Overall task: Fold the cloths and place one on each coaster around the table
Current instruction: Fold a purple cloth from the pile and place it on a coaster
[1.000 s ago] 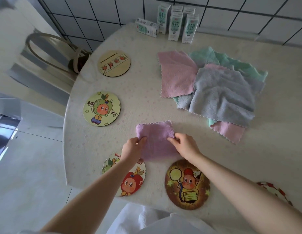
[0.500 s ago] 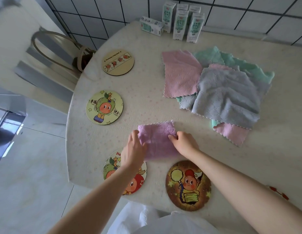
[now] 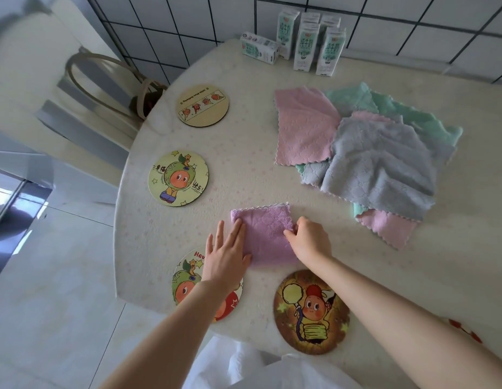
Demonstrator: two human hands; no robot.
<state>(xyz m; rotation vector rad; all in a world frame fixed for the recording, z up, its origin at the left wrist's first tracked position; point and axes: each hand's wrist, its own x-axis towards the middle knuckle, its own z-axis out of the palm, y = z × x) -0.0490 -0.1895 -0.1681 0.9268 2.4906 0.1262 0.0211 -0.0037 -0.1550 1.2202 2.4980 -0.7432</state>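
Presently: purple cloth (image 3: 265,234), folded; left hand (image 3: 226,254) flat on its 9 o'clock edge, right hand (image 3: 310,240) pinching 3 o'clock. Risk: one-sided lift may spring fold open.

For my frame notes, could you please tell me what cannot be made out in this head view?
Round cartoon coaster: head view, right part lies under the left hand.
Red-marked object at far right: head view, mostly behind the right forearm.
Pile of pink, grey and green cloths: head view, overlap hides their number.
Folded lilac cloth: head view, the right hand in its grip covers the right edge.
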